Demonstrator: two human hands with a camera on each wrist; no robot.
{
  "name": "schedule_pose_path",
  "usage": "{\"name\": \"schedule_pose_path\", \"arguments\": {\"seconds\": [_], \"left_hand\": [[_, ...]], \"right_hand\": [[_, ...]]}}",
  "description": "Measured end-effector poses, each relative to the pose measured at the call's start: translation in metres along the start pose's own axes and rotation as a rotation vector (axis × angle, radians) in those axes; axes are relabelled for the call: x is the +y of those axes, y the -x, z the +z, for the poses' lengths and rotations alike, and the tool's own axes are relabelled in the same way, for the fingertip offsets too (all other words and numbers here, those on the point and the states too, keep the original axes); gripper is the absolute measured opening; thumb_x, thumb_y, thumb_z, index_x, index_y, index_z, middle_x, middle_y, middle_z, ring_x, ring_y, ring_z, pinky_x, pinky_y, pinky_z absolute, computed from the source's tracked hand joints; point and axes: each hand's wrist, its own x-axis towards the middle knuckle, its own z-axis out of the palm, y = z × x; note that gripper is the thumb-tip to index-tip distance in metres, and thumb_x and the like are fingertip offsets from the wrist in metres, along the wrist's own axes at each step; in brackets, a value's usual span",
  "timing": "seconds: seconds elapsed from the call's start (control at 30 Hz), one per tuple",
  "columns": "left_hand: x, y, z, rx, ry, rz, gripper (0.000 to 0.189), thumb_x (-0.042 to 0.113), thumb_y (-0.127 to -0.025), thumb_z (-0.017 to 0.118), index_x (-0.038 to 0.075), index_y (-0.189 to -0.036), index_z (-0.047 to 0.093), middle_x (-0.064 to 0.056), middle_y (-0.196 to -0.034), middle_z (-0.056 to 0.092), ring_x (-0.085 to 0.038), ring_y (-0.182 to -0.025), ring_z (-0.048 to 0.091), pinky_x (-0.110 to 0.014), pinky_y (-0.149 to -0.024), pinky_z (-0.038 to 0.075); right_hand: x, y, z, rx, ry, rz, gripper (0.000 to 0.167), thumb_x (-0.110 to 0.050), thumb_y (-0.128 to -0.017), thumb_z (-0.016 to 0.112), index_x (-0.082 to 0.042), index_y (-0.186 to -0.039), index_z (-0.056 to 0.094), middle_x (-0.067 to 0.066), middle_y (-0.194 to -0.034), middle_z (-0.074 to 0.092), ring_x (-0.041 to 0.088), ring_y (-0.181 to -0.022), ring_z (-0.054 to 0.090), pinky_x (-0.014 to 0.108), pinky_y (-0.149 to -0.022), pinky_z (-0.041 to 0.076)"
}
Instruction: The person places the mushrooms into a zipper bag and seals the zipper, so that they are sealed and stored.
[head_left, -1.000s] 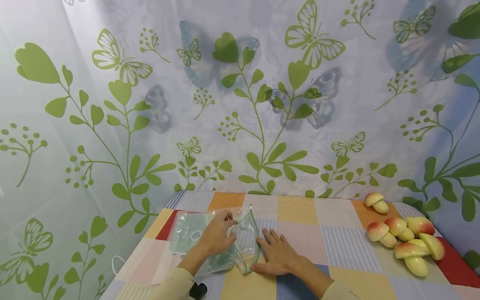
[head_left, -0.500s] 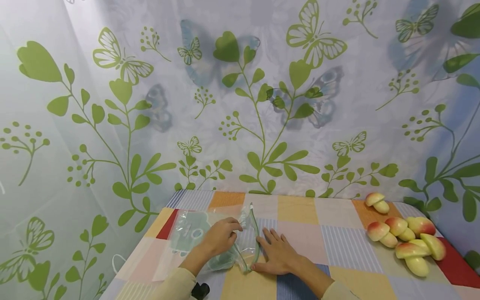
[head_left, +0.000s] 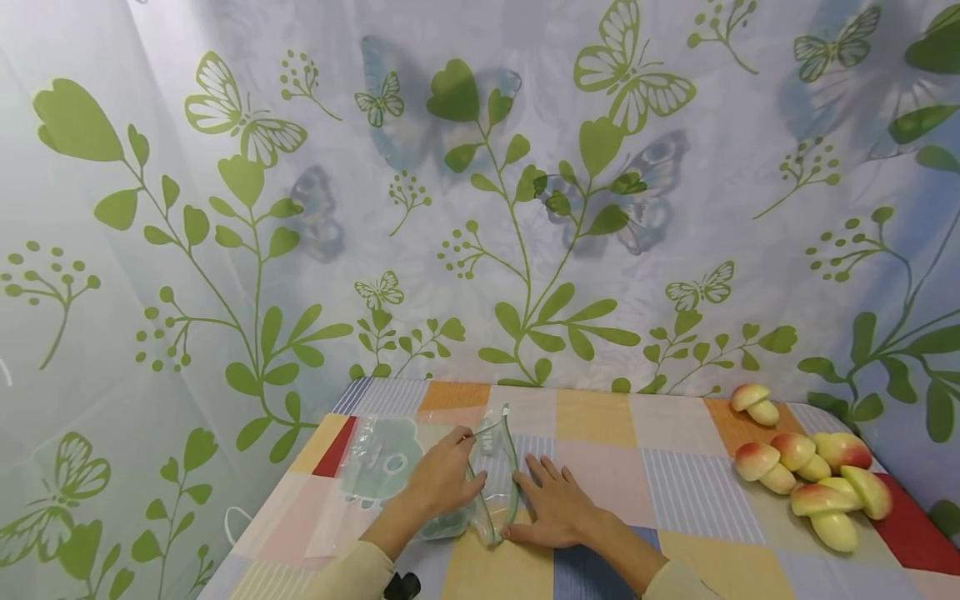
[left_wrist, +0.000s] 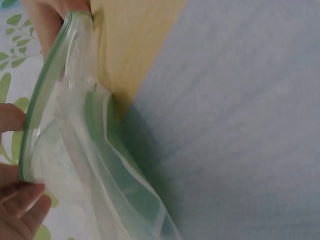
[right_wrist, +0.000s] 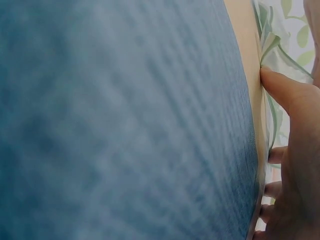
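Note:
A clear plastic zip bag [head_left: 381,471] with a pale green print lies on the patchwork cloth, its green-edged mouth spread apart toward the right. My left hand [head_left: 444,475] holds the near layer of that mouth; in the left wrist view its fingers [left_wrist: 25,205] are at the green strip [left_wrist: 31,112]. My right hand [head_left: 553,504] lies with fingers spread on the cloth, thumb and index fingertip at the other green edge [head_left: 513,475]. In the right wrist view the right thumb [right_wrist: 282,82] presses at that edge. My left hand and forearm hide part of the bag.
Several toy mushrooms [head_left: 817,467] with red and yellow caps sit at the right side of the table [head_left: 592,417]. A small black object [head_left: 402,586] shows beside the left sleeve. A leaf-and-butterfly curtain [head_left: 487,208] hangs behind, with a white loop [head_left: 236,521] at the table's left.
My left hand moved right along the bag's mouth, then slightly back, and the mouth now stands wider apart. My right hand has stayed in place.

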Motion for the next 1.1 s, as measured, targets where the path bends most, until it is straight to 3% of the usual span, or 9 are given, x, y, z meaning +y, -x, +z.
{"name": "schedule_pose_path", "arguments": {"seconds": [0.13,0.33,0.57,0.83,0.97,1.1], "left_hand": [[0.008,0.001,0.0,-0.039,-0.025,-0.042,0.071,0.04,-0.082,0.084,-0.01,-0.127,0.062,-0.017,-0.132,0.057,-0.03,-0.114,0.063,-0.039,-0.094,0.056],[0.014,0.005,-0.003,-0.096,0.017,-0.089,0.076,0.027,-0.075,0.082,-0.009,-0.136,0.056,-0.018,-0.142,0.05,-0.03,-0.121,0.059,-0.041,-0.094,0.057],[0.012,0.011,-0.012,-0.165,0.09,-0.094,0.084,0.017,-0.069,0.078,-0.01,-0.143,0.05,-0.017,-0.145,0.045,-0.031,-0.112,0.064,-0.04,-0.087,0.058],[0.018,0.016,-0.01,-0.222,0.186,-0.157,0.093,0.012,-0.069,0.076,-0.011,-0.151,0.039,-0.02,-0.154,0.036,-0.033,-0.109,0.065,-0.039,-0.085,0.059],[0.022,0.018,-0.007,-0.216,0.222,-0.177,0.1,0.01,-0.065,0.081,-0.011,-0.152,0.036,-0.02,-0.156,0.032,-0.03,-0.095,0.067,-0.034,-0.073,0.059],[0.024,0.019,-0.006,-0.226,0.224,-0.189,0.111,0.023,-0.068,0.092,-0.01,-0.154,0.031,-0.022,-0.158,0.027,-0.033,-0.094,0.068,-0.034,-0.073,0.06]], "right_hand": [[-0.003,0.001,-0.004,-0.01,-0.002,-0.005,0.1,-0.079,-0.087,0.057,-0.003,-0.152,0.05,0.029,-0.16,0.032,0.054,-0.145,0.029,0.076,-0.109,0.028],[-0.007,0.003,-0.008,-0.014,-0.021,0.006,0.098,-0.076,-0.087,0.06,-0.003,-0.151,0.049,0.03,-0.16,0.032,0.054,-0.145,0.028,0.076,-0.109,0.027],[-0.009,0.003,-0.01,-0.018,-0.043,0.005,0.096,-0.073,-0.087,0.064,-0.003,-0.151,0.048,0.031,-0.159,0.032,0.055,-0.145,0.028,0.077,-0.109,0.026],[-0.011,0.005,-0.012,-0.025,-0.051,0.012,0.096,-0.072,-0.087,0.065,-0.003,-0.152,0.048,0.032,-0.159,0.031,0.056,-0.145,0.027,0.078,-0.109,0.025],[-0.012,0.005,-0.013,-0.027,-0.049,0.016,0.097,-0.073,-0.087,0.064,-0.003,-0.152,0.048,0.032,-0.159,0.031,0.056,-0.145,0.027,0.078,-0.109,0.025],[-0.012,0.005,-0.013,-0.027,-0.048,0.016,0.097,-0.074,-0.087,0.063,-0.003,-0.152,0.048,0.032,-0.16,0.031,0.056,-0.145,0.027,0.078,-0.109,0.025]]}}
